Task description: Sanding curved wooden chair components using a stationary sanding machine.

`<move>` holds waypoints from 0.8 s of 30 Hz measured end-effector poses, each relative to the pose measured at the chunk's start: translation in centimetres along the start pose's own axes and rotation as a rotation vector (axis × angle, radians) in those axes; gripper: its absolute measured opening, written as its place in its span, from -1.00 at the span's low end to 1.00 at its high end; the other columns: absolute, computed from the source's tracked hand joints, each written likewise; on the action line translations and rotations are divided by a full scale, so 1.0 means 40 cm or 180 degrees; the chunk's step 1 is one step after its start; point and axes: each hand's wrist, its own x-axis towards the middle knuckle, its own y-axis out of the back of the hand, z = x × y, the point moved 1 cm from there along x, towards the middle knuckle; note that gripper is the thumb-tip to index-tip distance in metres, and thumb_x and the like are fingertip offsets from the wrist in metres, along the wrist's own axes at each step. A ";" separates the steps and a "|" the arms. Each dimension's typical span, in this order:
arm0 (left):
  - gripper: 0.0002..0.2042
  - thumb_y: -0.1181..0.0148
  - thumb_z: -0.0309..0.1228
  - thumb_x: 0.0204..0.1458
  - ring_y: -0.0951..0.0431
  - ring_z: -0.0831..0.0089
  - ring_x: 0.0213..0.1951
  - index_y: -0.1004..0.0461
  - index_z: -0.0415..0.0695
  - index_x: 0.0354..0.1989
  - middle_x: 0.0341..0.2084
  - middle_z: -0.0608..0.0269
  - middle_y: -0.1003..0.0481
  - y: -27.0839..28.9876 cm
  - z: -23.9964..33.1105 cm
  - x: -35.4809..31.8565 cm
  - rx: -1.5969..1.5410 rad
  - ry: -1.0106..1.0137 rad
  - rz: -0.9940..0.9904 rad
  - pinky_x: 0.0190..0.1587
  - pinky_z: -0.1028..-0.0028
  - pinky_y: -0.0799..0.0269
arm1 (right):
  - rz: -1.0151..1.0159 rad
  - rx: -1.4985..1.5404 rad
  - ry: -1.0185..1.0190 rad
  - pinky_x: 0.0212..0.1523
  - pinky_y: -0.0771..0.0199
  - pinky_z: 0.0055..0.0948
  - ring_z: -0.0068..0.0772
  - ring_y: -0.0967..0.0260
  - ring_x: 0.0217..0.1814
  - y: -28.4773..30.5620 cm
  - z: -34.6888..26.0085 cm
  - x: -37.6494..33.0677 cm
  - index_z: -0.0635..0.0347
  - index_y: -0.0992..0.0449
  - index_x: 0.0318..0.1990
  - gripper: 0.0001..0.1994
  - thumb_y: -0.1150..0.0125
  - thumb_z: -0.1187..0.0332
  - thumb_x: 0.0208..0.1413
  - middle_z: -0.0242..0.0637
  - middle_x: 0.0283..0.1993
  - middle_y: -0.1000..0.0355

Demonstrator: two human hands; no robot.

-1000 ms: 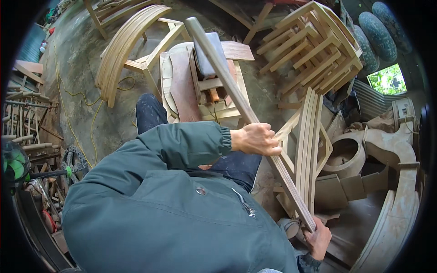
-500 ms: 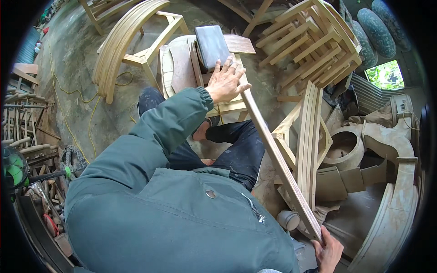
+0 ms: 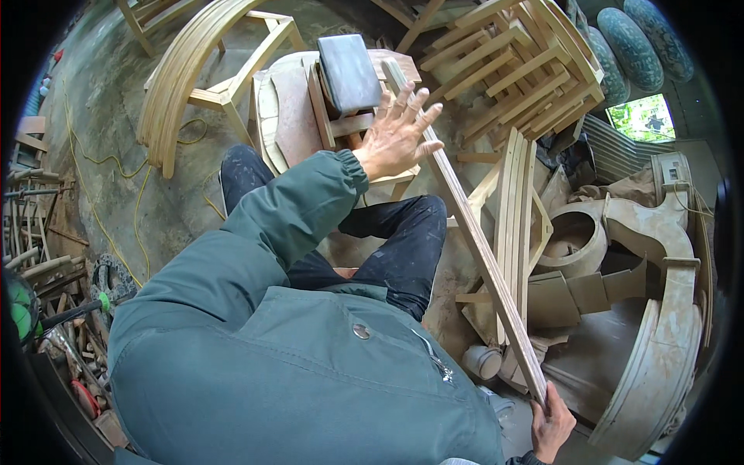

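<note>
A long, narrow wooden strip (image 3: 482,246) slants from beside the grey block down to the lower right. My right hand (image 3: 552,422) is closed around its near end. My left hand (image 3: 397,143) is open, fingers spread, over the strip's far part; I cannot tell whether the palm touches it. Just left of those fingers, a grey flat-faced block with rounded corners (image 3: 350,74) sits on a low wooden stand (image 3: 291,116) topped with curved boards. The strip's far end shows past my fingertips, to the right of the block.
Curved wooden frames (image 3: 182,85) stand at the far left, and slatted frames (image 3: 515,77) at the far right. Straight strips (image 3: 511,232) lean near my right knee. A pale carved piece (image 3: 651,349) stands at the right. A yellow cord (image 3: 138,209) runs over the floor.
The strip's far end has come into sight beyond my left hand. That hand has moved slightly right of the block, its fingers more spread. My right hand still grips the near end.
</note>
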 end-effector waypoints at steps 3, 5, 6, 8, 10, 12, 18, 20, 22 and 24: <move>-0.24 0.19 0.30 0.35 0.16 -0.12 0.60 -0.22 0.02 0.53 0.55 -0.09 -0.04 0.011 -0.026 0.005 0.0112 0.0229 0.0013 0.54 -0.26 0.30 | 0.0078 0.0476 0.0108 -0.17 -0.60 -0.21 -0.03 -0.64 -0.16 0.028 -0.025 0.014 -0.14 -0.63 0.23 -0.57 -0.44 0.21 0.19 -0.11 -0.10 -0.65; -0.24 0.19 0.29 0.35 0.15 -0.14 0.59 -0.22 0.00 0.53 0.55 -0.11 -0.04 0.014 -0.048 -0.010 0.0069 0.0361 -0.0084 0.53 -0.26 0.29 | -0.0089 0.0492 0.0121 -0.14 -0.61 -0.21 -0.03 -0.65 -0.12 0.045 -0.047 0.031 -0.09 -0.63 0.22 -0.58 -0.44 0.22 0.19 -0.08 -0.07 -0.65; -0.23 0.19 0.29 0.35 0.13 -0.17 0.59 -0.21 -0.03 0.53 0.55 -0.13 -0.03 0.013 -0.062 -0.021 0.0028 0.0497 -0.0184 0.53 -0.27 0.27 | -0.0262 0.0508 0.0137 -0.10 -0.61 -0.21 -0.02 -0.65 -0.08 0.054 -0.059 0.039 -0.04 -0.64 0.21 -0.58 -0.44 0.24 0.19 -0.05 -0.04 -0.65; -0.21 0.17 0.29 0.34 0.12 -0.20 0.58 -0.19 -0.06 0.53 0.54 -0.20 -0.03 -0.019 -0.082 -0.050 0.0058 0.0509 -0.0173 0.52 -0.28 0.23 | -0.0317 0.0458 0.0182 -0.10 -0.61 -0.20 0.00 -0.65 -0.09 0.074 -0.079 0.042 0.01 -0.63 0.22 -0.56 -0.45 0.22 0.18 -0.03 -0.06 -0.65; -0.20 0.15 0.28 0.34 0.12 -0.23 0.57 -0.13 -0.08 0.56 0.53 -0.23 -0.02 -0.039 -0.088 -0.077 -0.0072 0.0815 -0.0435 0.52 -0.28 0.23 | -0.0393 0.0443 0.0095 -0.09 -0.61 -0.20 0.00 -0.65 -0.10 0.083 -0.082 0.033 -0.03 -0.63 0.22 -0.55 -0.46 0.20 0.17 -0.04 -0.08 -0.66; -0.18 0.15 0.25 0.34 0.13 -0.18 0.59 -0.09 -0.13 0.57 0.55 -0.24 0.01 -0.017 -0.077 -0.083 -0.0093 0.0894 -0.0512 0.53 -0.26 0.27 | -0.0376 0.0438 0.0081 -0.12 -0.60 -0.18 0.00 -0.65 -0.15 0.096 -0.087 0.022 -0.07 -0.63 0.22 -0.55 -0.47 0.18 0.16 -0.03 -0.14 -0.65; -0.18 0.13 0.19 0.33 0.17 -0.06 0.61 -0.10 -0.24 0.54 0.55 -0.19 0.00 0.025 -0.095 -0.067 0.0135 0.0848 -0.0671 0.55 -0.21 0.30 | -0.0333 0.0621 0.0048 -0.18 -0.58 -0.16 0.01 -0.62 -0.23 0.124 -0.127 0.028 -0.09 -0.63 0.22 -0.55 -0.48 0.19 0.15 -0.02 -0.22 -0.62; -0.19 0.12 0.18 0.33 0.17 -0.06 0.61 -0.10 -0.25 0.53 0.55 -0.19 0.00 0.031 -0.115 -0.058 0.0159 0.0840 -0.0663 0.55 -0.21 0.30 | -0.0402 0.0571 0.0097 -0.18 -0.58 -0.18 0.01 -0.62 -0.23 0.128 -0.141 0.043 -0.07 -0.63 0.21 -0.55 -0.48 0.20 0.15 -0.02 -0.22 -0.63; -0.19 0.12 0.18 0.33 0.17 -0.05 0.61 -0.11 -0.25 0.53 0.55 -0.19 -0.01 0.036 -0.138 -0.046 0.0183 0.0834 -0.0651 0.55 -0.20 0.30 | -0.0344 0.0589 0.0186 -0.18 -0.59 -0.18 0.02 -0.63 -0.23 0.127 -0.151 0.065 -0.05 -0.63 0.21 -0.55 -0.47 0.20 0.16 -0.02 -0.21 -0.63; -0.19 0.10 0.17 0.32 0.16 -0.04 0.61 -0.10 -0.25 0.53 0.55 -0.18 -0.01 0.039 -0.165 -0.035 0.0261 0.0855 -0.0701 0.56 -0.20 0.31 | -0.0370 0.0575 0.0253 -0.17 -0.59 -0.18 0.02 -0.63 -0.22 0.123 -0.172 0.093 -0.03 -0.63 0.21 -0.56 -0.46 0.20 0.17 -0.02 -0.18 -0.64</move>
